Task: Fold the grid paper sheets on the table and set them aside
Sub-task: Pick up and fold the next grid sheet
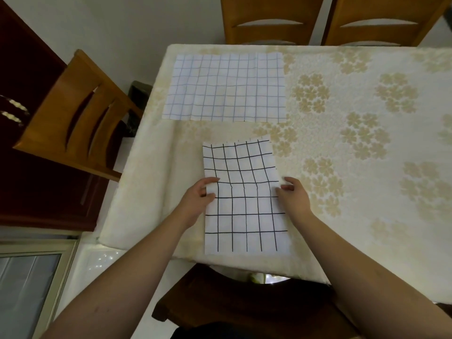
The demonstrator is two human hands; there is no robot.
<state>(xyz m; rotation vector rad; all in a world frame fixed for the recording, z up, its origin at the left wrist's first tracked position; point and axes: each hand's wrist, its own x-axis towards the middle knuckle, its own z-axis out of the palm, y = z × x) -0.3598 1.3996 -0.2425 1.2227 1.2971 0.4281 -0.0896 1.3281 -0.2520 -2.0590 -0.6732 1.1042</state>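
Fingers (212,180) pinch grid paper (244,204) on floral tablecloth (354,143).

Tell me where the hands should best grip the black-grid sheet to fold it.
Probably at its two long side edges, about mid-length, one from each side. The black-grid sheet lies lengthwise away from the person, and the left hand and right hand already pinch there, where the paper bows up off the tablecloth.

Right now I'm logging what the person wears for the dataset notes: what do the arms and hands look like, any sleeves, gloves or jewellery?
Both forearms are bare to the frame edge: no sleeves show. The left hand and right hand wear no gloves, rings, watch or bracelet that I can see.
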